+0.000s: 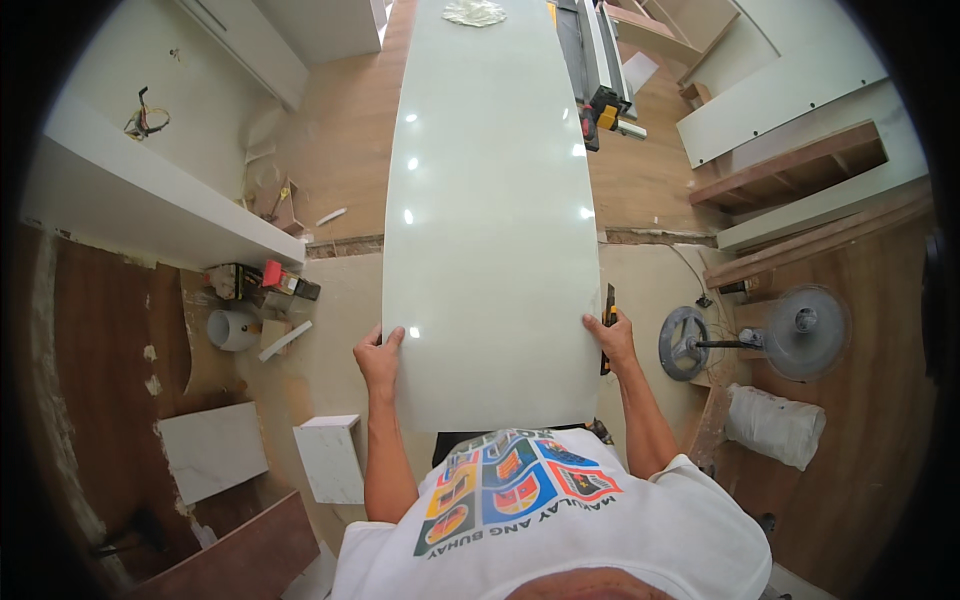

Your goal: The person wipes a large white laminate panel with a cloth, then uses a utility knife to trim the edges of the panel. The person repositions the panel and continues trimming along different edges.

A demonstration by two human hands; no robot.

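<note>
A long pale panel (490, 250) is lying centrally, its long axis running from lower middle to the frame's top. Most of it is stretching up-frame beyond both hands, neither sitting nearer. The left hand (377, 362) and right hand (618, 342) are pinching opposite long edges, thumbs on top; undersides are staying hidden. A black-and-yellow tool (610, 300) is showing beside the right; whether it is being gripped, I cannot tell.

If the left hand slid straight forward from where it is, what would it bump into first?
Probably nothing nearby: the left hand's way looks free along the white panel, above the floor. The white boxy unit may lie far ahead; depth is unclear.
</note>
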